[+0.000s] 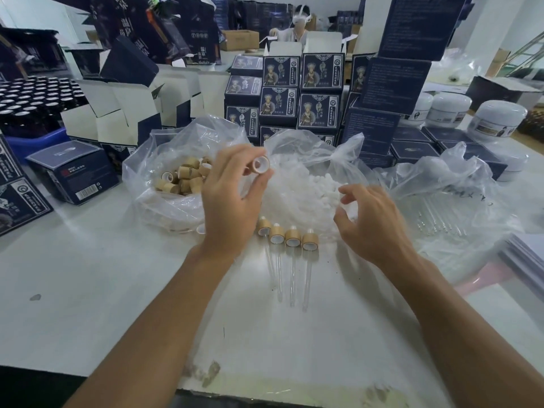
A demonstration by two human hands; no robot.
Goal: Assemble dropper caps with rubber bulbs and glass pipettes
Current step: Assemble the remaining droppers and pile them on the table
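Cap (260, 164) pinched at left hand (232, 195) fingertips

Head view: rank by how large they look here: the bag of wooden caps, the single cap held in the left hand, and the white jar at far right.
1. Bag of wooden caps, clearly largest.
2. White jar; it sits farther back, so its true size is likely understated.
3. Cap pinched in the left hand, smallest.

Even cool light, motion-blurred hands, bowed edges.
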